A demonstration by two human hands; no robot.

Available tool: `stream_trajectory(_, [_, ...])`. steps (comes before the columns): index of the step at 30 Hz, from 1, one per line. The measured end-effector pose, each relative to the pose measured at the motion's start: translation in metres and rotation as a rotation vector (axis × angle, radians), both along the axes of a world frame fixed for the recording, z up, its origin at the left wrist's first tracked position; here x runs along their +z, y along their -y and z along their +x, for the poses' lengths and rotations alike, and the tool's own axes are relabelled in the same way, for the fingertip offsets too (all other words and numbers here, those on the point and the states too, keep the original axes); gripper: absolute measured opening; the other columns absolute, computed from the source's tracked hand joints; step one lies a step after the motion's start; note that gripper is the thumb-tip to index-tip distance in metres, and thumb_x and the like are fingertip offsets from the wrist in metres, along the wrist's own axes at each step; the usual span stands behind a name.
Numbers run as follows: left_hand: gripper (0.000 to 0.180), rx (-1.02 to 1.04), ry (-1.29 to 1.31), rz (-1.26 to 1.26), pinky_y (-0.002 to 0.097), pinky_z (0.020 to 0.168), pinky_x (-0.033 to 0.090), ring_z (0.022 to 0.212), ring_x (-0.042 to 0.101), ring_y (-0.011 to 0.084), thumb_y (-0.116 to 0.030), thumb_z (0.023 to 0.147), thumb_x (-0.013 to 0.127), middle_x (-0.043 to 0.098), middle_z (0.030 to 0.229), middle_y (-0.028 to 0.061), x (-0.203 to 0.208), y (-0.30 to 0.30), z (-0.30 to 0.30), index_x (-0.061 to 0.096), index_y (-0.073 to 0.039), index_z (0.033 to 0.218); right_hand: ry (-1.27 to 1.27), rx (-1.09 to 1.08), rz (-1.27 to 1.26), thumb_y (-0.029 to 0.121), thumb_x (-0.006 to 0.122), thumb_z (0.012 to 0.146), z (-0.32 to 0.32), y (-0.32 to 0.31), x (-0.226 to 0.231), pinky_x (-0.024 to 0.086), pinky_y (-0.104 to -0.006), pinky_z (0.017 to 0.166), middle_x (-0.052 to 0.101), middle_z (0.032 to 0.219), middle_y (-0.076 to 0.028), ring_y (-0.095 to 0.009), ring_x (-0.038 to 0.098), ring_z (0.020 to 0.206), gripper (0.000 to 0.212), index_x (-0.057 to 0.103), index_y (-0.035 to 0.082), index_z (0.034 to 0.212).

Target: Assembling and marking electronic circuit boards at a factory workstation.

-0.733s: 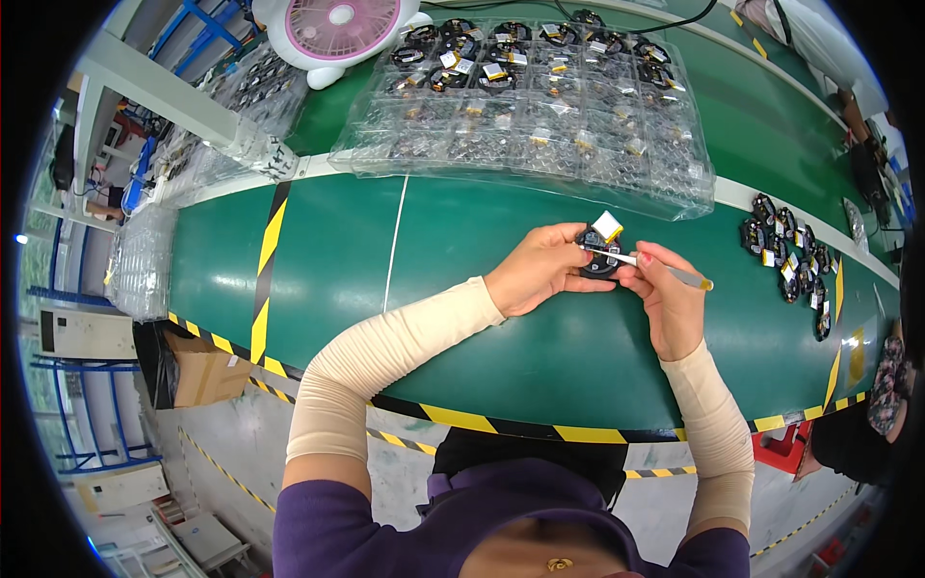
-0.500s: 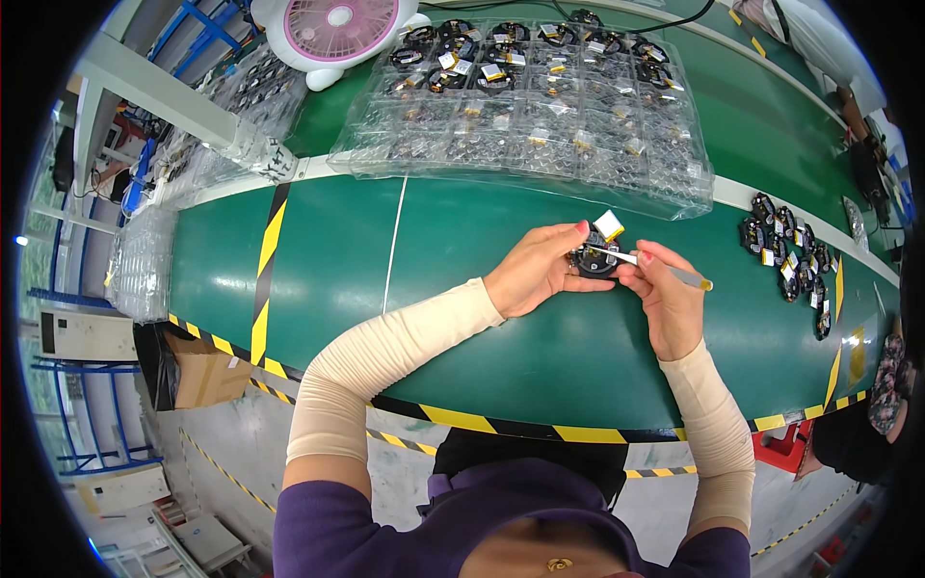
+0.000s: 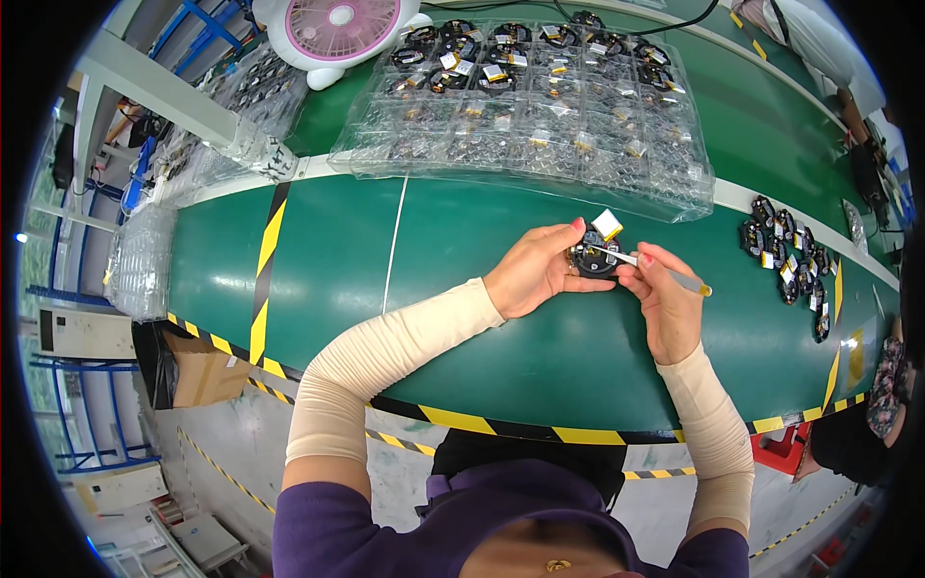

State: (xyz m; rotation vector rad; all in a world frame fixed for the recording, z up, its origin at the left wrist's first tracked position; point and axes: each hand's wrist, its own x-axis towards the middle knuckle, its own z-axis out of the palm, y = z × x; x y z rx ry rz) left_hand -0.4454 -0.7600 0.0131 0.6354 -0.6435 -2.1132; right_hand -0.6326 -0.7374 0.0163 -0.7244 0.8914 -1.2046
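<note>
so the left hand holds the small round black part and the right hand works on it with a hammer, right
Not quite. The head view shows the right hand holding slim tweezers, not a hammer. The left hand does hold the small round black part.

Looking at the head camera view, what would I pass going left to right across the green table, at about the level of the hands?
Yellow-black stripe → white line → left hand → small round black part → right hand holding a thin tool → cluster of black parts.
</note>
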Motion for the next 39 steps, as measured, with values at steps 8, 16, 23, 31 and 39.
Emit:
stream_trajectory(8, [0.041, -0.022, 0.046, -0.028, 0.0448, 0.091, 0.047, 0.105, 0.055, 0.026, -0.03, 0.096, 0.037, 0.053, 0.113, 0.0165, 0.001, 0.0, 0.0, 0.044, 0.005, 0.116, -0.023, -0.001, -0.022, 0.009, 0.058, 0.086, -0.002, 0.001, 0.001, 0.052, -0.0293, 0.073, 0.062, 0.091, -0.013, -0.02, 0.063, 0.079, 0.024, 0.055, -0.005, 0.106])
stream_trajectory(16, [0.041, -0.007, 0.104, -0.058, 0.044, 0.088, 0.05, 0.103, 0.057, 0.0257, -0.03, 0.096, 0.037, 0.054, 0.112, 0.0161, -0.003, 0.001, 0.001, 0.044, 0.004, 0.117, -0.059, 0.012, -0.053, 0.009, 0.057, 0.086, 0.0, 0.005, 0.004, 0.052, -0.0294, 0.072, 0.062, 0.089, -0.014, -0.02, 0.064, 0.08, 0.026, 0.054, -0.005, 0.108])
stream_trajectory(23, [0.038, 0.017, 0.112, -0.07, 0.0408, 0.084, 0.052, 0.099, 0.059, 0.0268, -0.026, 0.097, 0.037, 0.057, 0.108, 0.0177, -0.003, 0.004, 0.002, 0.046, 0.005, 0.116, -0.021, 0.038, -0.125, 0.009, 0.053, 0.088, -0.003, 0.003, 0.01, 0.049, -0.0247, 0.052, 0.06, 0.08, -0.013, -0.017, 0.059, 0.062, 0.022, 0.051, -0.003, 0.107])
stream_trajectory(31, [0.035, 0.022, 0.206, -0.156, 0.04, 0.085, 0.052, 0.103, 0.057, 0.0277, -0.021, 0.096, 0.037, 0.056, 0.111, 0.0188, -0.003, 0.001, 0.0, 0.045, 0.004, 0.119, -0.255, 0.623, 0.116, 0.016, 0.055, 0.089, 0.007, -0.007, 0.015, 0.036, -0.0194, 0.035, 0.057, 0.064, -0.008, -0.009, 0.048, 0.041, 0.026, 0.058, -0.009, 0.094])
stream_trajectory(39, [0.041, -0.023, 0.063, -0.111, 0.0416, 0.091, 0.047, 0.109, 0.054, 0.027, -0.028, 0.096, 0.037, 0.054, 0.113, 0.0181, -0.005, 0.002, -0.001, 0.044, 0.005, 0.119, -0.289, 0.571, 0.146, 0.016, 0.056, 0.088, 0.008, -0.007, 0.017, 0.035, -0.0192, 0.034, 0.056, 0.063, -0.008, -0.009, 0.047, 0.039, 0.026, 0.059, -0.009, 0.092])
